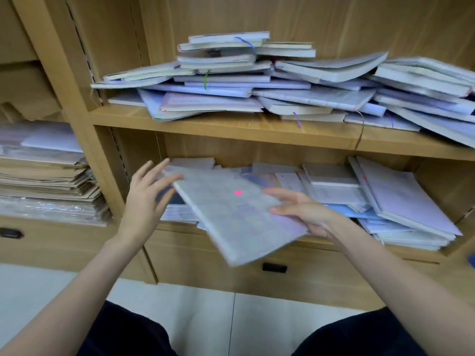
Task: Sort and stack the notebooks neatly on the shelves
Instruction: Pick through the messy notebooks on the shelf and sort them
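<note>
I have one pale grey notebook (232,214) in front of the lower shelf (334,246), tilted so its near corner dips toward the drawer (274,267) below. My right hand (305,214) grips its right edge, thumb lying on the cover and fingers curled underneath. My left hand (147,199) is open with fingers spread at the far left corner; motion blur keeps me from telling whether the fingertips actually touch the cover. That is my main worry: the book hangs from a one-sided grip at its edge, so it could pivot and slip out of my right hand, or fan open as it swings. Behind it the lower pile (341,191) lies scattered at mixed angles, and if I push the notebook in carelessly I could shove those loose books further askew or off the front lip. The upper heap (257,78) on the upper shelf (231,125) looks worse: covers overhang its edge and bookmark ribbons dangle, so a knock to that board might bring several sliding down onto my hands.
</note>
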The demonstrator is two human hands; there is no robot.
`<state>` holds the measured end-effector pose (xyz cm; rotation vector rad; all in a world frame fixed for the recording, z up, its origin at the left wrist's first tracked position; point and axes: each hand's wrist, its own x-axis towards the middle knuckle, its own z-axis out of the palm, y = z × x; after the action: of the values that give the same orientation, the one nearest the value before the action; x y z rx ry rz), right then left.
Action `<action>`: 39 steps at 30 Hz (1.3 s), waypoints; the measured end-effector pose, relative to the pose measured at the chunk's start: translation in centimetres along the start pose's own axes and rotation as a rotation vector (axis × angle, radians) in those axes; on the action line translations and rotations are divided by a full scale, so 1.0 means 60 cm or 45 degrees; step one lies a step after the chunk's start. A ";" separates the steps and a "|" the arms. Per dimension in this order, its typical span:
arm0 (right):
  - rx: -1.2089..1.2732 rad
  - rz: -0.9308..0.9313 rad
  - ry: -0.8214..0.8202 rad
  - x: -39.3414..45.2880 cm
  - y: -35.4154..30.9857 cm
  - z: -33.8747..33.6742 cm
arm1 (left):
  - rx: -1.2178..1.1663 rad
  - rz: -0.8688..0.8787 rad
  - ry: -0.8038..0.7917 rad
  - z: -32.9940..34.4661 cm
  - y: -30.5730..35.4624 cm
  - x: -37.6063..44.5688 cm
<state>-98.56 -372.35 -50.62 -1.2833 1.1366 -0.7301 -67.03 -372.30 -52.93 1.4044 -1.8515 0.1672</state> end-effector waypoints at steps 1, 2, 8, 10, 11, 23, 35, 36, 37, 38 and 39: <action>-0.050 -0.109 0.044 0.005 -0.005 0.001 | -0.143 -0.198 -0.090 0.006 -0.004 -0.007; -0.108 -0.192 0.072 0.009 -0.006 0.002 | -0.393 -0.407 -0.166 0.013 0.000 -0.015; -0.222 -0.298 0.389 0.041 0.013 0.015 | -1.439 -1.138 -0.629 0.060 0.053 -0.048; -0.249 -0.192 0.497 0.042 0.026 0.014 | -1.362 -1.179 -0.682 0.075 0.061 -0.054; -0.205 -0.125 0.509 0.039 0.035 0.012 | -1.345 -1.197 -0.729 0.080 0.064 -0.058; 0.247 -0.161 0.305 0.035 0.072 0.009 | -1.558 -1.106 -0.610 0.084 0.042 -0.030; -0.459 -0.193 0.571 0.180 0.040 0.073 | 0.033 -0.518 -0.310 0.146 -0.083 -0.018; -0.692 -0.222 0.543 0.166 0.051 0.047 | 0.012 -0.406 -0.333 0.154 -0.069 -0.023; -0.921 -0.202 0.440 0.151 0.064 0.025 | -0.023 -0.323 -0.400 0.160 -0.051 -0.024; -1.135 -0.144 0.301 0.142 0.082 0.008 | -0.032 -0.277 -0.509 0.167 -0.036 -0.021; -1.349 -0.069 0.180 0.136 0.100 -0.002 | 0.009 -0.237 -0.637 0.174 -0.021 -0.016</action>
<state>-97.05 -378.72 -58.32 -2.1549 1.6999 -0.2132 -71.12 -377.64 -61.05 1.7261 -2.0936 -0.2981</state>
